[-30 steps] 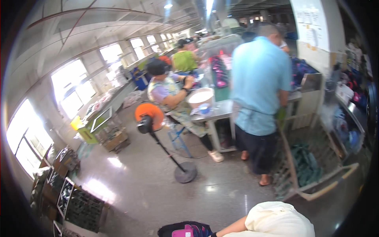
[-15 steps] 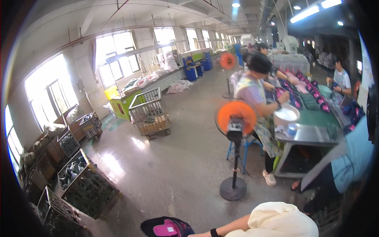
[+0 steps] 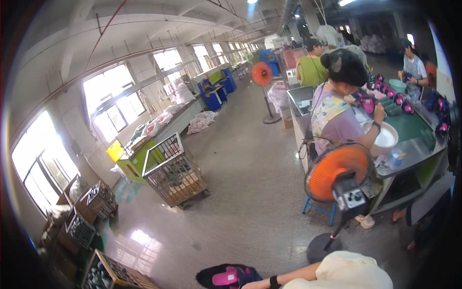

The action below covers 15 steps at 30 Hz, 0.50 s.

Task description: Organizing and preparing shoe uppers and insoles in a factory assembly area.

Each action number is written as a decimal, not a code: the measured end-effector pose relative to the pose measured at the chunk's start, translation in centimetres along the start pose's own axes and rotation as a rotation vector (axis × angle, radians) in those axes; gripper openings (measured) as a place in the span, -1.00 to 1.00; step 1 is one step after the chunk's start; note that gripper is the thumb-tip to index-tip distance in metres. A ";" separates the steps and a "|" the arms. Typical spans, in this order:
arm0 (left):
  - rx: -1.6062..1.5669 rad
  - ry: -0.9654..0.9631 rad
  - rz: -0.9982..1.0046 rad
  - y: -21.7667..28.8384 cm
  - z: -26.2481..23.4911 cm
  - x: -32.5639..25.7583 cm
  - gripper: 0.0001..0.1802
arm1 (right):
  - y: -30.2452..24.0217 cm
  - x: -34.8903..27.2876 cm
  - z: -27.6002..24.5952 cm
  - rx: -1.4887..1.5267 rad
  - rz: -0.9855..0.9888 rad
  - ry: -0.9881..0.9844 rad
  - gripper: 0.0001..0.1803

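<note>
At the lower edge, my right forearm comes in from the right, with a cream sleeve and a black wristband. Only a sliver of my right hand (image 3: 252, 285) shows, against the near end of a dark shoe (image 3: 224, 278) with a bright pink insole and a small white label on it. The hand appears closed on this shoe, though its fingers are mostly cut off by the frame. My left hand is out of view.
An orange standing fan (image 3: 339, 173) is close ahead on the right, beside a seated person (image 3: 337, 115) at a green-topped worktable (image 3: 411, 130) with pink-and-dark shoes. Wheeled metal cages (image 3: 175, 168) stand to the left. A second fan (image 3: 262, 74) is farther back.
The view has swung, so the near fan and worktable sit further right and closer. My right forearm and the shoe have shifted slightly right in the picture, staying together.
</note>
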<state>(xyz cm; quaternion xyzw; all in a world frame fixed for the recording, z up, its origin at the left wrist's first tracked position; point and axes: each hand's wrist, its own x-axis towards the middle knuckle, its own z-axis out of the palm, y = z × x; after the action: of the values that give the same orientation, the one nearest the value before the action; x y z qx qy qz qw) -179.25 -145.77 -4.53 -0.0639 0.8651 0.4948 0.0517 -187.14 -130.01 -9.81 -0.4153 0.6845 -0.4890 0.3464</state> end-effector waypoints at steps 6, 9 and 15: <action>-0.209 0.196 -0.016 4.0 -4.2 17.8 -0.82 | 4.2 10.8 -15.8 -0.184 -0.203 0.210 -0.68; -0.311 0.292 -0.106 2.6 -7.1 27.2 -0.76 | 8.2 13.5 -23.3 0.151 0.021 0.339 -0.80; -0.297 0.238 -0.032 4.9 -10.1 50.4 -0.74 | 17.4 13.8 -41.3 0.684 0.135 0.722 -0.75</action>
<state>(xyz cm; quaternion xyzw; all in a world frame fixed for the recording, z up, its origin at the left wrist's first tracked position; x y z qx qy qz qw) -230.03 -155.01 -2.94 -0.1424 0.7816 0.6050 -0.0531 -233.19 -123.68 -15.74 -0.0369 0.5864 -0.7745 0.2345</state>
